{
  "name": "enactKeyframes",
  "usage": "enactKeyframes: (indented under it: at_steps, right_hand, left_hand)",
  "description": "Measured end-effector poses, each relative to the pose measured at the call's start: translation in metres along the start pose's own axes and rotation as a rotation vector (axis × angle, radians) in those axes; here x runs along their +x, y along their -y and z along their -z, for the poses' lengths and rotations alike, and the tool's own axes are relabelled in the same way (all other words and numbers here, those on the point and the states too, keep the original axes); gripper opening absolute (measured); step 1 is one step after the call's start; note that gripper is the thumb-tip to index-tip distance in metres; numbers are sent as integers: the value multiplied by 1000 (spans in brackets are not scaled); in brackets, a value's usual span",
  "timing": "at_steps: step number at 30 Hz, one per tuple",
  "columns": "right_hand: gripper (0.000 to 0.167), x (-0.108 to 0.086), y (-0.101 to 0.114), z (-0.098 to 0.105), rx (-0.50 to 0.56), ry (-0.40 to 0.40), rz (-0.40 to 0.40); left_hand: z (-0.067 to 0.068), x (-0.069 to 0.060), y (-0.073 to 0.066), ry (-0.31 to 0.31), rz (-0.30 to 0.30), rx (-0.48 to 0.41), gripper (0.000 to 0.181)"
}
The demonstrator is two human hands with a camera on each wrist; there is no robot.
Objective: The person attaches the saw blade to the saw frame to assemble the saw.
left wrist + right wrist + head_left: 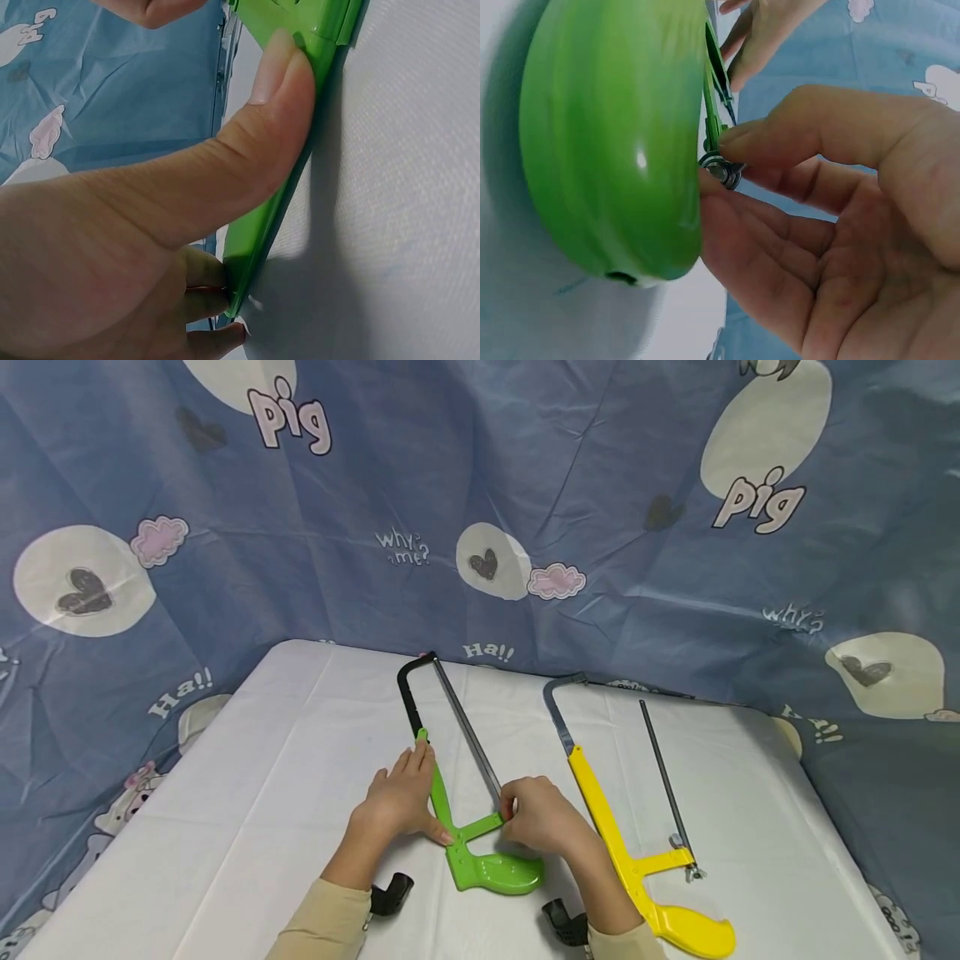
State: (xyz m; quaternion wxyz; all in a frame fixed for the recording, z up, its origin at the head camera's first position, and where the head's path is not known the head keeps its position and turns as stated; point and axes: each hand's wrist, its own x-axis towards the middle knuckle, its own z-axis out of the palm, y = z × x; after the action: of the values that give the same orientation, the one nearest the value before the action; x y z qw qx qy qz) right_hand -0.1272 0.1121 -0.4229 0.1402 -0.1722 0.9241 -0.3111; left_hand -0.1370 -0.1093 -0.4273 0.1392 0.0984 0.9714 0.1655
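A green-handled hacksaw (504, 874) with a black bow frame lies on the white table, its grey blade (468, 727) running from the frame's far tip to the green arm. My left hand (397, 802) presses on its green bar, fingers and thumb nearly straight; in the left wrist view the thumb (262, 142) lies along the green part. With curled fingers my right hand (543, 814) pinches a small metal wing nut (720, 171) at the end of the green arm. The green handle (615, 142) fills the left of the right wrist view.
To the right lies a yellow hacksaw (600, 797) with a grey bow, its thin dark blade (663, 768) fixed only at the yellow arm and loose at the far end. Blue printed cloth (360, 527) hangs behind the white table (247, 793).
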Motion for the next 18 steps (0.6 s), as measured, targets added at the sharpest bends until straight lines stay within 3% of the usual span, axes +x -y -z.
enactKeyframes:
  at_steps: [10, 18]
  right_hand:
    - [16, 2, -10, 4, 226, 68, -67]
    - [12, 6, -23, 6, 357, 130, -29]
  left_hand:
    - [0, 1, 0, 3, 7, -1, 135]
    - [0, -1, 0, -7, 8, -4, 135]
